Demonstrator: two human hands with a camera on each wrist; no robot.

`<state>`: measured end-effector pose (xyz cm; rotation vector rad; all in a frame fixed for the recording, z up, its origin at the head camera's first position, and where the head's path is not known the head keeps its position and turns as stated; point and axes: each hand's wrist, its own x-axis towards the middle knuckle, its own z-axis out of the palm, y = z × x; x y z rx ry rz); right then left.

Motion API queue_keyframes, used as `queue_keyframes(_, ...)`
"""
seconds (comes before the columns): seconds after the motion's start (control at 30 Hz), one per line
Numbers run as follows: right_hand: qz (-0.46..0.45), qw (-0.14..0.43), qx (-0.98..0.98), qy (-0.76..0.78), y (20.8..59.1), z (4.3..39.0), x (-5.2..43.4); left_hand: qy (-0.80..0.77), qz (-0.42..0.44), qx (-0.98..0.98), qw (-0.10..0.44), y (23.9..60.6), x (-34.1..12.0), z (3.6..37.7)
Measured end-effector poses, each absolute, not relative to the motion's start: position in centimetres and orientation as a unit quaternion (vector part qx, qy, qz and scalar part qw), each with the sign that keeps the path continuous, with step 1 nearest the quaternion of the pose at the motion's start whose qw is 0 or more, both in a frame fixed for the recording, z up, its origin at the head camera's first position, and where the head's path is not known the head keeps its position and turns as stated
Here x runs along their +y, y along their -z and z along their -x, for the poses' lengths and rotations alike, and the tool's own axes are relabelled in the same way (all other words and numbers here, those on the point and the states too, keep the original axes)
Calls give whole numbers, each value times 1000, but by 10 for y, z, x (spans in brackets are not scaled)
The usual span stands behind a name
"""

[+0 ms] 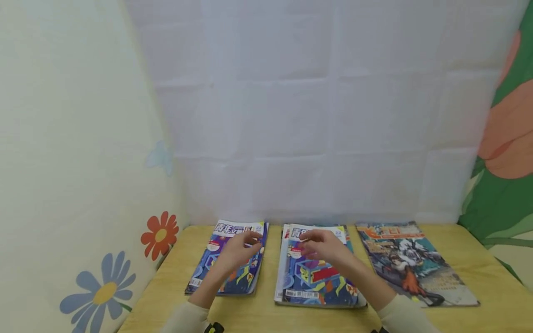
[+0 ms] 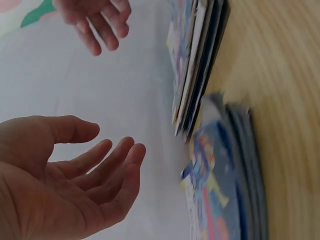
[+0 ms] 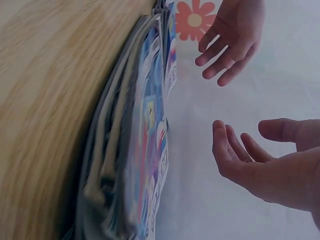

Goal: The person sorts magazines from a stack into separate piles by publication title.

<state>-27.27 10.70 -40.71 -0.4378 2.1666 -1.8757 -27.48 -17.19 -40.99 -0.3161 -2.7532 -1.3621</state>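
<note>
Two stacks of magazines and a single magazine lie side by side on a wooden table. Over the left magazine stack (image 1: 239, 282), with its purple and blue cover, hovers my left hand (image 1: 237, 252), fingers loosely bent and holding nothing. My right hand (image 1: 329, 249) hangs above the middle magazine stack (image 1: 301, 277), topped by the same cover, palm turned inward and likewise holding nothing. In the left wrist view a gap shows between the left hand (image 2: 75, 180) and the stacks. The right wrist view shows the right hand (image 3: 265, 165) apart from the layered edges of the middle stack (image 3: 125, 130).
On the right lies a magazine (image 1: 416, 268) with a white and orange figure on its cover. A white cloth (image 1: 325, 115) hangs behind the yellowish table (image 1: 470, 259). Flower-printed panels stand at the left (image 1: 83, 162) and right (image 1: 512, 138).
</note>
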Motion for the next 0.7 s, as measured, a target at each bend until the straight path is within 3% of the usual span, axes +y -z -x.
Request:
queue_keyframes(0.37, 111, 38, 775, 621, 424, 266, 142, 416, 167, -894, -16, 432, -135, 280)
queue_keyframes(0.7, 76, 44, 854, 513, 433, 267, 171, 381, 130, -913, -60, 435, -113, 282)
